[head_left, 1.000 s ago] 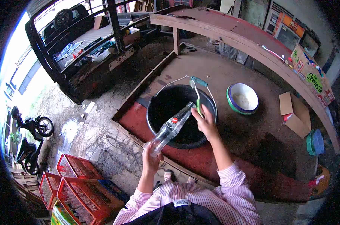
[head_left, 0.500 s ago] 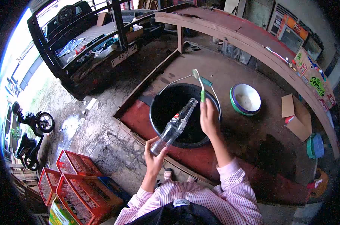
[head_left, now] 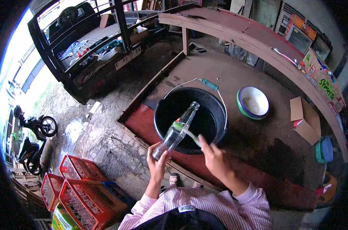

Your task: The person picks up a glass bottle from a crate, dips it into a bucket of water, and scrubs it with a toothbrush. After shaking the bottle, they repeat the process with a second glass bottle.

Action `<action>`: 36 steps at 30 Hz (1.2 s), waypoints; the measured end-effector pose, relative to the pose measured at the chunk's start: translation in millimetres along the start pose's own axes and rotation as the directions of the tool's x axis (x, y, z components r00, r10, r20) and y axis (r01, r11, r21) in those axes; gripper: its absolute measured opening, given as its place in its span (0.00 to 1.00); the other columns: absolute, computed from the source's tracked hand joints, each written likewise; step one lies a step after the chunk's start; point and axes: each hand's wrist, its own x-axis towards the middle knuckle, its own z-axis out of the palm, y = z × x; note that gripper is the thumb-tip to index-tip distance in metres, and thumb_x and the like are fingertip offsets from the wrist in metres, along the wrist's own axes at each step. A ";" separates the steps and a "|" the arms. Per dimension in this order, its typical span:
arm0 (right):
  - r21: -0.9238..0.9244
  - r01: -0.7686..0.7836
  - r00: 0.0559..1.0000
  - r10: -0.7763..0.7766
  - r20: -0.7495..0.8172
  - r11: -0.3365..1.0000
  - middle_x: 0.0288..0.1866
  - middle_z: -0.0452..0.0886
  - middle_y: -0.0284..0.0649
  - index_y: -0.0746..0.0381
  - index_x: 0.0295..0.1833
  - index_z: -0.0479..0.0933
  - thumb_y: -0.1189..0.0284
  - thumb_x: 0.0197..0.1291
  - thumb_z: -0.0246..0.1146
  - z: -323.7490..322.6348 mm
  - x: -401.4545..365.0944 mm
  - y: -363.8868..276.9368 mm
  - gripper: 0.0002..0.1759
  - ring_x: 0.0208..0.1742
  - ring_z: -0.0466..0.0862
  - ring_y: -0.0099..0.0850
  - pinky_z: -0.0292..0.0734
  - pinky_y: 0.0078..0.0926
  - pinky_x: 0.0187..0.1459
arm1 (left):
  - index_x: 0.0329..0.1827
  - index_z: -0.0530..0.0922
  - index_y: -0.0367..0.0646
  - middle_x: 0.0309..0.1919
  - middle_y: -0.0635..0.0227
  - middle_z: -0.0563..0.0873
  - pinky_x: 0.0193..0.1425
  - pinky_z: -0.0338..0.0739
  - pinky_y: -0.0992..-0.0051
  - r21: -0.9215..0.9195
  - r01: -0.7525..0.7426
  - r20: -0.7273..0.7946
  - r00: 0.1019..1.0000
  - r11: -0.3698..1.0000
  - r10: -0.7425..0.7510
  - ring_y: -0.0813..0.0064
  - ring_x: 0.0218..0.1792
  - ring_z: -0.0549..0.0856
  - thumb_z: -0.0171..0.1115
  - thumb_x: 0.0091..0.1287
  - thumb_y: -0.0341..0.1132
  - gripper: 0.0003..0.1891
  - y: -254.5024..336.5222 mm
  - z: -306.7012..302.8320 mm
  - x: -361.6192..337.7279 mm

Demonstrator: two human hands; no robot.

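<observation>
My left hand (head_left: 157, 159) is closed around the lower end of a clear glass bottle (head_left: 169, 140), which tilts with its mouth up and away to the right over a black bucket (head_left: 211, 115). In my right hand (head_left: 216, 160) is a toothbrush (head_left: 192, 135), its pale handle slightly blurred. The green head of the brush lies against the bottle's side, at the printed mark. The bucket's wire handle with a teal grip (head_left: 209, 84) rests raised at the far rim. Inside, the bucket is dark and its contents are hard to make out.
Stacked bowls (head_left: 254, 102) and an open cardboard box (head_left: 305, 119) stand right of the bucket on the low wooden platform (head_left: 216, 65). Red crates (head_left: 85, 203) of bottles sit at lower left. A pickup truck (head_left: 85, 50) and a motorbike (head_left: 36, 126) are beyond.
My right hand has come down and toward me, bringing the toothbrush from upright beside the bottle neck onto the bottle's side. The left hand still holds the bottle, slightly lower and more upright.
</observation>
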 end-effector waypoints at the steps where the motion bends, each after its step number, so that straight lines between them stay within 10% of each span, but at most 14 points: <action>1: 0.020 0.048 0.998 -0.049 0.027 0.999 0.24 0.73 0.49 0.58 0.57 0.64 0.76 0.50 0.55 0.3 -3.8 -3.2 0.25 0.23 0.76 0.44 0.70 0.37 0.22 | 0.45 0.67 0.34 0.32 0.64 0.78 0.30 0.74 0.82 -0.059 0.044 -0.019 0.999 0.997 -0.045 0.79 0.29 0.78 0.59 0.52 0.29 0.18 -0.3 -1.9 1.4; 3: 0.177 -0.010 0.978 0.046 -0.205 0.984 0.23 0.73 0.48 0.57 0.58 0.63 0.77 0.50 0.55 12.5 12.0 28.8 0.26 0.21 0.75 0.45 0.70 0.38 0.22 | 0.45 0.67 0.34 0.31 0.62 0.77 0.22 0.74 0.81 -0.152 0.103 0.019 0.995 0.983 -0.102 0.77 0.22 0.77 0.56 0.54 0.29 0.16 2.2 -3.0 2.5; 9: -0.111 0.231 0.970 -0.238 -0.053 0.967 0.20 0.69 0.41 0.51 0.59 0.63 0.73 0.51 0.56 14.0 -8.2 3.8 0.26 0.15 0.72 0.36 0.69 0.32 0.16 | 0.45 0.65 0.33 0.28 0.60 0.77 0.21 0.73 0.80 -0.333 0.173 0.032 0.985 0.927 -0.172 0.75 0.19 0.77 0.52 0.57 0.33 0.15 -3.0 -10.6 9.7; 13: 0.127 0.116 0.936 -0.065 -0.346 0.985 0.22 0.71 0.43 0.53 0.60 0.61 0.75 0.52 0.55 23.1 38.3 35.3 0.27 0.15 0.73 0.37 0.68 0.33 0.16 | 0.44 0.65 0.34 0.28 0.59 0.77 0.18 0.73 0.79 -0.374 0.269 0.124 0.963 0.888 -0.239 0.73 0.19 0.77 0.52 0.58 0.35 0.16 -3.8 -12.1 8.8; 16: -0.185 0.151 0.987 -0.160 -0.030 0.971 0.19 0.70 0.42 0.53 0.59 0.63 0.73 0.50 0.57 15.6 10.2 12.0 0.27 0.16 0.74 0.38 0.68 0.33 0.16 | 0.45 0.66 0.34 0.30 0.60 0.78 0.19 0.73 0.78 -0.386 0.303 0.142 0.953 0.871 -0.268 0.74 0.20 0.78 0.52 0.58 0.37 0.17 -11.8 -16.7 10.0; 21: 0.152 -0.047 0.942 0.094 -0.321 0.987 0.23 0.72 0.52 0.60 0.57 0.63 0.76 0.52 0.54 25.7 39.3 62.7 0.24 0.21 0.74 0.47 0.68 0.37 0.23 | 0.46 0.66 0.36 0.33 0.61 0.78 0.21 0.74 0.79 -0.455 0.377 0.226 0.925 0.807 -0.305 0.74 0.21 0.78 0.53 0.57 0.40 0.19 -17.3 -24.2 9.5; 23: 0.108 0.093 0.890 -0.034 -0.455 0.990 0.19 0.71 0.44 0.61 0.55 0.65 0.73 0.55 0.52 16.2 53.2 67.1 0.20 0.16 0.70 0.38 0.64 0.33 0.18 | 0.45 0.67 0.37 0.33 0.61 0.78 0.21 0.74 0.79 -0.492 0.361 0.198 0.933 0.792 -0.302 0.75 0.21 0.78 0.53 0.57 0.40 0.18 -22.7 -23.4 12.4; 25: 0.726 0.128 0.944 0.141 -0.297 0.676 0.16 0.64 0.30 0.60 0.51 0.68 0.68 0.58 0.52 31.8 69.4 53.8 0.16 0.11 0.62 0.22 0.56 0.21 0.13 | 0.44 0.66 0.37 0.33 0.61 0.78 0.21 0.74 0.79 -0.480 0.366 0.227 0.930 0.798 -0.290 0.74 0.21 0.78 0.53 0.56 0.41 0.18 -15.1 -21.0 11.4; 26: 0.867 -0.315 0.929 0.313 0.198 0.386 0.17 0.58 0.22 0.59 0.44 0.70 0.64 0.57 0.53 17.4 70.4 40.6 0.12 0.11 0.54 0.11 0.47 0.11 0.11 | 0.44 0.66 0.37 0.34 0.60 0.78 0.21 0.74 0.80 -0.489 0.363 0.242 0.930 0.793 -0.277 0.74 0.21 0.78 0.53 0.56 0.41 0.18 -18.1 -21.9 11.1; 27: 0.908 -0.377 0.908 0.267 0.323 0.182 0.17 0.58 0.22 0.59 0.39 0.68 0.63 0.56 0.56 16.3 77.2 30.6 0.11 0.10 0.54 0.09 0.45 0.10 0.10 | 0.45 0.65 0.37 0.34 0.60 0.78 0.21 0.74 0.80 -0.497 0.360 0.258 0.930 0.789 -0.262 0.74 0.21 0.78 0.53 0.56 0.42 0.19 -19.5 -22.8 10.8; 29: 0.908 -0.284 0.914 0.374 0.158 0.308 0.20 0.64 0.27 0.61 0.38 0.68 0.60 0.49 0.62 33.2 89.2 12.8 0.18 0.12 0.58 0.13 0.51 0.12 0.11 | 0.45 0.64 0.38 0.34 0.60 0.78 0.22 0.74 0.80 -0.488 0.330 0.295 0.934 0.808 -0.203 0.73 0.22 0.78 0.53 0.56 0.42 0.20 -18.4 -22.2 9.0; 34: 0.990 -0.108 0.952 0.278 0.131 -0.096 0.27 0.73 0.36 0.55 0.29 0.59 0.71 0.53 0.57 27.0 99.2 -15.3 0.11 0.09 0.56 0.11 0.49 0.09 0.08 | 0.47 0.62 0.39 0.37 0.60 0.76 0.34 0.75 0.78 -0.429 0.332 0.382 0.909 0.840 -0.164 0.73 0.32 0.79 0.61 0.51 0.37 0.24 -8.9 -23.6 6.0; 36: 0.984 -0.055 0.968 0.233 0.094 -0.169 0.41 0.75 0.47 0.53 0.25 0.56 0.74 0.54 0.54 23.9 101.9 -24.5 0.13 0.09 0.55 0.09 0.50 0.07 0.07 | 0.51 0.61 0.38 0.41 0.64 0.75 0.47 0.68 0.77 -0.057 0.058 0.438 0.899 0.997 -0.028 0.75 0.42 0.75 0.65 0.46 0.33 0.29 -9.4 -30.4 15.3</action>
